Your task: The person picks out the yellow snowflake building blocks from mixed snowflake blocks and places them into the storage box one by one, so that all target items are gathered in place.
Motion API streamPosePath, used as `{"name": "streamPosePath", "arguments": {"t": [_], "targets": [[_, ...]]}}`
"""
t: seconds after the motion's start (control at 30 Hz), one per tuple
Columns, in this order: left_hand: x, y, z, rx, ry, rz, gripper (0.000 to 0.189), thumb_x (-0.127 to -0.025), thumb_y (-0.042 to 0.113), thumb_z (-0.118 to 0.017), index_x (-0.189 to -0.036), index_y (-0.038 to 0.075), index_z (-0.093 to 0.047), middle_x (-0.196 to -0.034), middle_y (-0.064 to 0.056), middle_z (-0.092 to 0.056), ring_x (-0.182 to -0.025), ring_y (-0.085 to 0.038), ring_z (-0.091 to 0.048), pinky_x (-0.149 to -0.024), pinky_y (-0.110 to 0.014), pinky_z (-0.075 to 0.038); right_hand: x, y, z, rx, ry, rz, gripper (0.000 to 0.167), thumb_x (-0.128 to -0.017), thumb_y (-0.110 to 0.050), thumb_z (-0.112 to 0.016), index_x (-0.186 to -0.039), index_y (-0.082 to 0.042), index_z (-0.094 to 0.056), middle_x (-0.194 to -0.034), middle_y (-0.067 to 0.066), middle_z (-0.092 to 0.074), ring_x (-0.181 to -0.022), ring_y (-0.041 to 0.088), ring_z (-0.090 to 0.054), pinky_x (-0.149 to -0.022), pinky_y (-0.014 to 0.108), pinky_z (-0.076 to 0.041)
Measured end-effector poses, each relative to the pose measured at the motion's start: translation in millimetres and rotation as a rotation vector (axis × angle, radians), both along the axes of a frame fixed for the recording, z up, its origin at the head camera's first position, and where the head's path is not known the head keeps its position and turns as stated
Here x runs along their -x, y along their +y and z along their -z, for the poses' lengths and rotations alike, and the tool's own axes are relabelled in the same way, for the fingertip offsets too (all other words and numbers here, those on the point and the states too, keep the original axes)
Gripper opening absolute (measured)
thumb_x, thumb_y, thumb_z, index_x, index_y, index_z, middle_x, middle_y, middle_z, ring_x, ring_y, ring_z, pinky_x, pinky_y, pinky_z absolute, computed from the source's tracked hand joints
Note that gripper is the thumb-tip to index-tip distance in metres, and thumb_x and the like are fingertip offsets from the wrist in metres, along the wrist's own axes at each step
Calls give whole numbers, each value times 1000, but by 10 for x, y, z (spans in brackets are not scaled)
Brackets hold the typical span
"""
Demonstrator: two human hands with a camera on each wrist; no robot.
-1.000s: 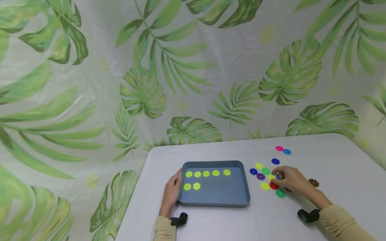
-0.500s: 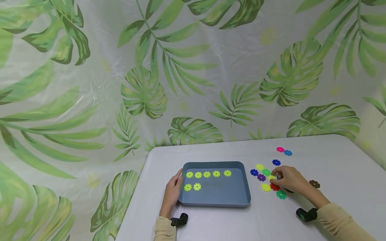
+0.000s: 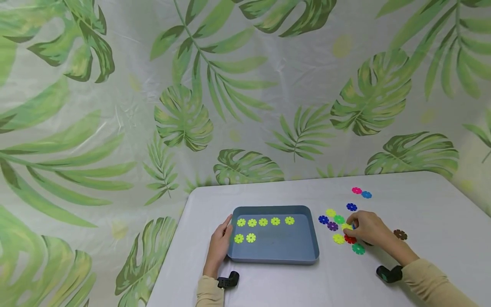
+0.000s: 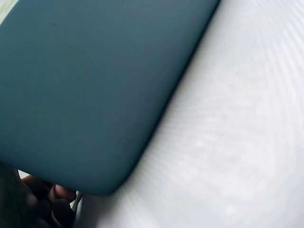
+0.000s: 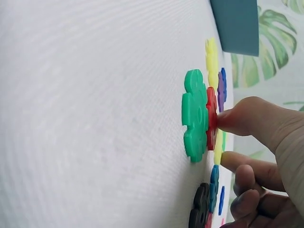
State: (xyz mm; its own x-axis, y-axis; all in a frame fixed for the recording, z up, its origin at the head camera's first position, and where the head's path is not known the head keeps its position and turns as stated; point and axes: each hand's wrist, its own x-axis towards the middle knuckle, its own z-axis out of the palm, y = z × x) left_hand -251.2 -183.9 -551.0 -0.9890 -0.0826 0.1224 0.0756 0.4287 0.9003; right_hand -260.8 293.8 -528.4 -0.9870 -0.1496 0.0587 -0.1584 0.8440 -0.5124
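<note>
My left hand (image 3: 218,244) holds the left side of a shallow blue-grey tray (image 3: 274,251), its fingers along the outer wall. In the left wrist view, curled fingers (image 4: 61,211) show beyond the tray corner (image 4: 102,175). Inside the tray, yellow-green snowflake discs lie in two rows. Right of it, my right hand (image 3: 370,228) reaches into a loose group of coloured discs. Its thumb and index finger pinch a yellow snowflake disc (image 5: 218,148), low over the table. A red disc (image 5: 211,118) lies by the thumb tip, with a green disc (image 5: 195,116) beside it.
Near the right hand lie a yellow disc (image 3: 338,238), a purple disc (image 3: 332,226) and a blue disc (image 3: 323,219). A pink disc (image 3: 356,190) is farther back; a brown disc (image 3: 400,234) lies right of the wrist. Behind the white-covered table (image 3: 276,285) hangs a leaf-patterned curtain (image 3: 245,85).
The right thumb and index finger have settled closer around the yellow disc, and the right forearm has shifted slightly left. The left hand and tray stay as they were.
</note>
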Motion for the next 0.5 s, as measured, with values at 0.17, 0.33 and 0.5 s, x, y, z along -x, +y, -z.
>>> {"name": "streamPosePath", "arguments": {"t": [0.17, 0.33, 0.5], "targets": [[-8, 2, 0, -13, -7, -1, 41, -109, 30, -49, -150, 27, -52, -87, -4, -47, -76, -19, -43, -72, -37, -37, -1, -29, -3, -25, 15, 11, 34, -78, -24, -84, -95, 4, -73, -71, 2, -51, -65, 18, -46, -54, 29, -37], [7, 0, 8, -11, -4, 4, 42, -109, 28, -48, -150, 24, -52, -87, -4, -47, -76, -19, -43, -72, -37, -37, 15, -28, 3, -37, 16, 21, 37, -77, -25, -84, -94, 5, -72, -76, 4, -57, -69, 20, -49, -57, 32, -43], [6, -3, 4, -9, -7, 0, 42, -109, 31, -48, -150, 26, -52, -87, -4, -46, -76, -19, -43, -71, -37, -37, 37, -20, 23, -27, 21, 29, 37, -76, -25, -83, -93, 5, -72, -78, 5, -59, -70, 21, -50, -58, 32, -45]]}}
